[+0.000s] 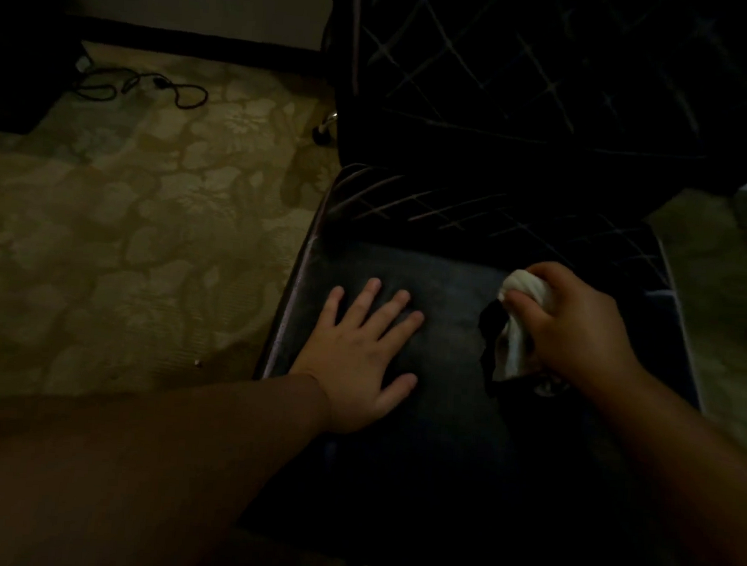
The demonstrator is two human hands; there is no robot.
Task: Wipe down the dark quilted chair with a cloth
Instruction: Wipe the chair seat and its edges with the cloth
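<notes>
Left hand (360, 348): lying flat on the seat near its left edge, fingers (373, 294) straight and spread, holding nothing; it is bracing the chair.
Right hand (576, 323): curling round a bunched cloth, thumb and fingers pinching it against the seat's right half.
Cloth (523, 293): showing pale where it bulges out of the grip, with a darker part hanging below; a fold is trailing toward the camera.
Chair (452, 270): standing straight ahead, dark, with quilted stitching across the backrest and the rear of the seat; the smooth middle of the seat is where both hands are resting.
Floor (122, 243): patterned carpet to the left, with a black cable (142, 85) lying well apart from the chair.
Doing it well: probably keeping the left palm pressing down so the chair is not rolling, opening the cloth flatter for more contact, and working in overlapping strokes from the rear stitching forward, pushing into the seams where dust is likely collecting.
Light: dim, so dirt is hard to judge.
</notes>
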